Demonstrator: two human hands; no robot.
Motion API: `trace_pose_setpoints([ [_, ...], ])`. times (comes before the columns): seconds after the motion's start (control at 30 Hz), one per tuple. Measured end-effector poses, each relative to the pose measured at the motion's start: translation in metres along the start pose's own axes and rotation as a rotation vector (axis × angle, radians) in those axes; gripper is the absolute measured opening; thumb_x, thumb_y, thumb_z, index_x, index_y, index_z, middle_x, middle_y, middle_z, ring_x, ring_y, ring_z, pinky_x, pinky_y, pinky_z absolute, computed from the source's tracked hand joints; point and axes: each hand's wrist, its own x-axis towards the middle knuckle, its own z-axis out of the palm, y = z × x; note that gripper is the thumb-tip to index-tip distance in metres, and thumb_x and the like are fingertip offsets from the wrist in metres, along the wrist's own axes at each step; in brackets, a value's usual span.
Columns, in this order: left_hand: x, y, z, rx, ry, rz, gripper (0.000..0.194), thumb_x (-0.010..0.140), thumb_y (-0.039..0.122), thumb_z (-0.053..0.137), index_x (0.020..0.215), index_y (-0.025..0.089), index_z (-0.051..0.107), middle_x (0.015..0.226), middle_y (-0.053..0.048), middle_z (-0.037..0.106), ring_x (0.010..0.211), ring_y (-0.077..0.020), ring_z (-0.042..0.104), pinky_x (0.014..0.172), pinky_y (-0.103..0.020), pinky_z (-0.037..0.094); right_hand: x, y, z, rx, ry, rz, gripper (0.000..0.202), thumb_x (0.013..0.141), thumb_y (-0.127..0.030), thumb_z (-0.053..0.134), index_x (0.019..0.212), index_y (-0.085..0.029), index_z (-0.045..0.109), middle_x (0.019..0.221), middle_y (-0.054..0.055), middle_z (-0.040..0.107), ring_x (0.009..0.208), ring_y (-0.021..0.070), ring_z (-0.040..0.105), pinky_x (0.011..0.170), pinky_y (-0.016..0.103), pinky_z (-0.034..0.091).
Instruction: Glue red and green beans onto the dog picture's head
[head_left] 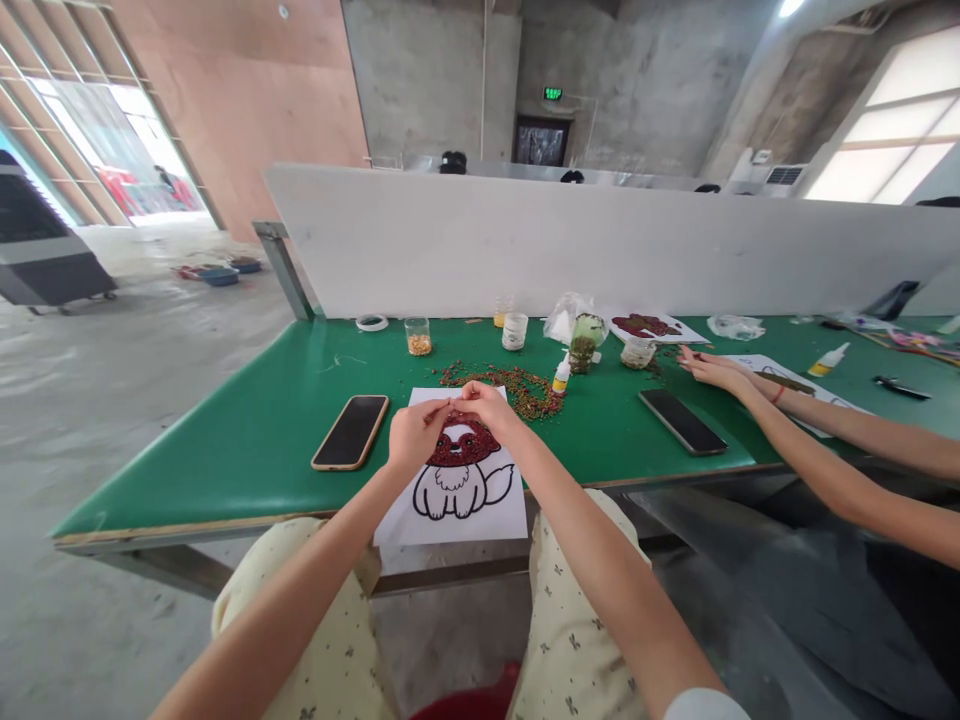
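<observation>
A white sheet (pixel 405 520) with a line drawing of a fluffy-tailed animal lies over the table's front edge; the animal's head is covered in dark red grains. Over the top of the head, my left hand (pixel 417 432) and my right hand (pixel 484 405) meet with fingertips pinched together. Whatever is between the fingertips is too small to make out. Just beyond my hands, reddish-brown and green grains (pixel 529 392) are scattered on the green table (pixel 262 430). A small glue bottle (pixel 561 374) with a yellow label stands upright at the right of the grains.
Phones lie left (pixel 351 432) and right (pixel 681 421) of the sheet. Behind stand a cup of orange grains (pixel 418 338), a white cup (pixel 514 332) and a green jar (pixel 585 343). At right, another person's hands (pixel 712 372) are above a second drawing. A white partition (pixel 525 245) runs behind.
</observation>
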Motion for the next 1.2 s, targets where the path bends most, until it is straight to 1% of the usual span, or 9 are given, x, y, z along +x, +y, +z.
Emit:
trace_pose_setpoints([
  [0.1, 0.000, -0.001, 0.000, 0.228, -0.112, 0.089, 0.029, 0.087, 0.033, 0.045, 0.088, 0.020, 0.071, 0.084, -0.005, 0.072, 0.072, -0.0182, 0.064, 0.064, -0.025, 0.043, 0.004, 0.008, -0.007, -0.093, 0.017, 0.015, 0.033, 0.053, -0.025, 0.071, 0.063, -0.021, 0.039, 0.056, -0.007, 0.050, 0.057, 0.0113, 0.054, 0.057, 0.025, 0.043],
  [0.17, 0.000, -0.001, 0.000, 0.327, -0.169, 0.127, 0.031, 0.089, 0.031, 0.041, 0.088, 0.021, 0.070, 0.086, -0.004, 0.072, 0.076, -0.0188, 0.063, 0.064, -0.026, 0.041, 0.006, 0.012, -0.011, -0.175, 0.030, -0.003, 0.029, 0.054, -0.023, 0.067, 0.062, -0.021, 0.039, 0.054, -0.007, 0.048, 0.053, 0.0104, 0.050, 0.053, 0.024, 0.040],
  [0.23, 0.000, -0.001, 0.000, 0.381, -0.193, 0.144, 0.032, 0.090, 0.030, 0.038, 0.088, 0.021, 0.069, 0.087, -0.004, 0.071, 0.077, -0.0185, 0.063, 0.065, -0.025, 0.041, 0.008, 0.014, -0.012, -0.254, 0.036, -0.029, 0.026, 0.056, -0.022, 0.064, 0.062, -0.021, 0.039, 0.053, -0.007, 0.047, 0.050, 0.0096, 0.046, 0.050, 0.023, 0.037],
  [0.33, 0.002, -0.002, -0.002, 0.424, -0.192, 0.144, 0.032, 0.091, 0.030, 0.036, 0.088, 0.021, 0.067, 0.087, -0.005, 0.071, 0.078, -0.0176, 0.062, 0.065, -0.025, 0.040, 0.009, 0.014, -0.010, -0.353, 0.032, -0.089, 0.021, 0.058, -0.024, 0.060, 0.061, -0.021, 0.039, 0.053, -0.007, 0.044, 0.051, 0.0090, 0.041, 0.050, 0.022, 0.034],
  [0.57, 0.006, -0.005, -0.003, 0.449, -0.187, 0.135, 0.031, 0.091, 0.029, 0.036, 0.089, 0.020, 0.065, 0.086, -0.005, 0.069, 0.076, -0.0176, 0.061, 0.063, -0.024, 0.039, 0.010, 0.021, -0.004, -0.470, 0.059, -0.211, 0.008, 0.063, -0.021, 0.050, 0.062, -0.020, 0.042, 0.059, -0.006, 0.044, 0.058, 0.0102, 0.042, 0.056, 0.023, 0.035],
  [0.67, 0.006, -0.005, -0.002, 0.464, -0.210, 0.135, 0.030, 0.090, 0.027, 0.036, 0.088, 0.020, 0.065, 0.086, -0.005, 0.069, 0.076, -0.0171, 0.061, 0.062, -0.024, 0.038, 0.012, 0.028, -0.006, -0.509, 0.054, -0.231, 0.005, 0.062, -0.017, 0.045, 0.063, -0.020, 0.042, 0.061, -0.005, 0.044, 0.060, 0.0106, 0.042, 0.057, 0.023, 0.035],
  [0.8, 0.006, -0.005, -0.002, 0.455, -0.217, 0.131, 0.030, 0.090, 0.029, 0.036, 0.087, 0.020, 0.065, 0.086, -0.005, 0.069, 0.077, -0.0174, 0.060, 0.062, -0.025, 0.038, 0.015, 0.032, -0.006, -0.502, 0.030, -0.223, 0.007, 0.061, -0.015, 0.042, 0.062, -0.021, 0.038, 0.061, -0.005, 0.040, 0.060, 0.0107, 0.039, 0.057, 0.023, 0.034],
  [1.03, 0.008, -0.002, -0.007, 0.428, -0.185, 0.134, 0.030, 0.090, 0.029, 0.036, 0.088, 0.020, 0.065, 0.088, -0.005, 0.069, 0.080, -0.0189, 0.061, 0.063, -0.026, 0.039, 0.011, 0.023, 0.001, -0.479, 0.015, -0.219, 0.007, 0.063, -0.015, 0.038, 0.065, -0.021, 0.036, 0.064, -0.004, 0.037, 0.062, 0.0114, 0.037, 0.058, 0.022, 0.034],
  [1.2, 0.008, -0.004, -0.006, 0.429, -0.170, 0.152, 0.029, 0.090, 0.029, 0.035, 0.089, 0.021, 0.063, 0.088, -0.005, 0.068, 0.081, -0.0183, 0.060, 0.064, -0.026, 0.039, 0.011, 0.018, -0.002, -0.520, 0.011, -0.234, 0.007, 0.064, -0.015, 0.039, 0.066, -0.021, 0.037, 0.064, -0.004, 0.038, 0.059, 0.0110, 0.035, 0.055, 0.022, 0.031],
])
